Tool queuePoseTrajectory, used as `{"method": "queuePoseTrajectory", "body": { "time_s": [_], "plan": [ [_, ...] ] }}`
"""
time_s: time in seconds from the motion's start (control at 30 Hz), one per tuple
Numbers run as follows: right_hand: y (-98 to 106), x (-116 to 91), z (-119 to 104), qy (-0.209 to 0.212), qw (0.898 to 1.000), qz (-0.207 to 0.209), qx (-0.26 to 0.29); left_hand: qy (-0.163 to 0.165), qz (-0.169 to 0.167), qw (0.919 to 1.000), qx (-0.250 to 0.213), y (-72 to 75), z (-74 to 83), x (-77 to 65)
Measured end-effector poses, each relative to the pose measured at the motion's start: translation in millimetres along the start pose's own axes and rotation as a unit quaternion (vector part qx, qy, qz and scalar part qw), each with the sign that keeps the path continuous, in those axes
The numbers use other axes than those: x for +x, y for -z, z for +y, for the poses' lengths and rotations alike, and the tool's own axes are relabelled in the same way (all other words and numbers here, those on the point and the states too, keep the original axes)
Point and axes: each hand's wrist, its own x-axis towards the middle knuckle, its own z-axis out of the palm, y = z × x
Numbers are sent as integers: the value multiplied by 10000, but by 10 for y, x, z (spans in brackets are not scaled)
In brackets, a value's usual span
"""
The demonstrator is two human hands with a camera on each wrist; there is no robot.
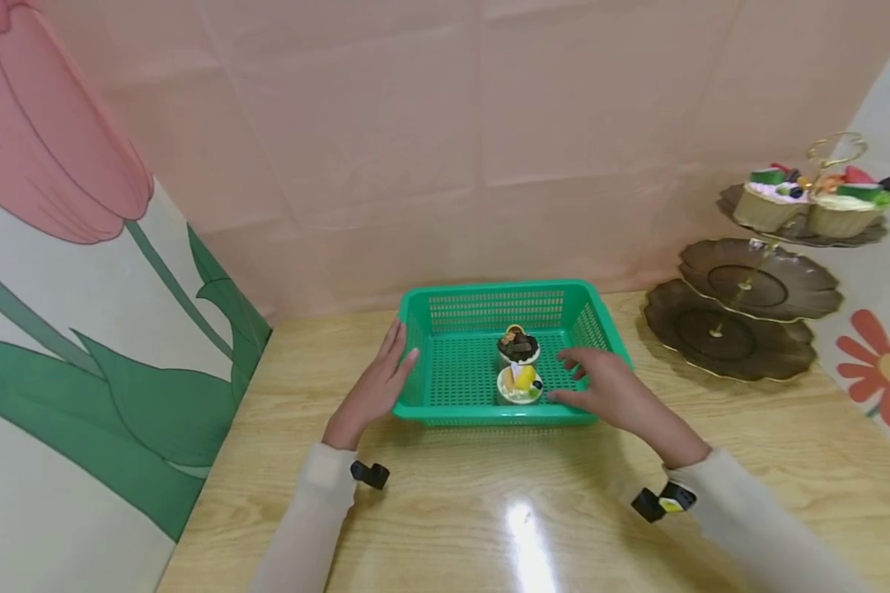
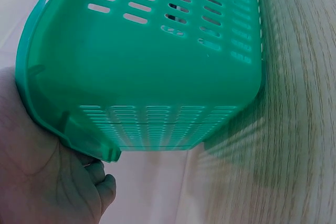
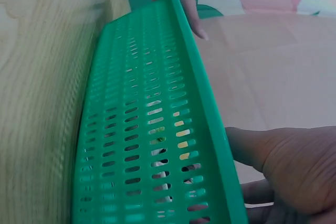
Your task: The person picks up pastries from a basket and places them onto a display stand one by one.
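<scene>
A green plastic basket [image 1: 475, 412] stands on the wooden table with two cupcakes inside. The rear cupcake [image 1: 518, 346] has a dark chocolate top; the front cupcake [image 1: 520, 384] is cream-topped with yellow fruit and a dark berry. My left hand [image 1: 374, 387] lies along the basket's left rim, its fingers straight, as the left wrist view also shows. Over the basket's right part reaches my right hand [image 1: 601, 385], thumb and fingers spread apart just right of the cupcakes, nothing between them. In the right wrist view the right hand [image 3: 299, 171] overlaps the basket's near rim.
To the right stands a three-tier stand with brown scalloped plates [image 1: 760, 280] and a gold handle [image 1: 836, 148]. Two fruit-topped cupcakes [image 1: 845, 206] sit on its top plate. A pink backdrop [image 1: 445, 165] rises behind the wooden table [image 1: 445, 511]; a flower-print panel [image 1: 104, 329] borders it at left.
</scene>
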Motion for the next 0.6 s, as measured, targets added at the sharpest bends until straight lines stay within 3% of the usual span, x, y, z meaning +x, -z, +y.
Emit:
{"method": "queuePoseTrajectory", "body": {
  "time_s": [0.3,0.6],
  "plan": [
    [-97,259,21,-242,9942,-999,-326,-5,-17,10000,48,-5,-6,10],
    [-163,397,67,-36,9893,-1421,-317,21,7,10000,46,-20,-16,24]
  ]
}}
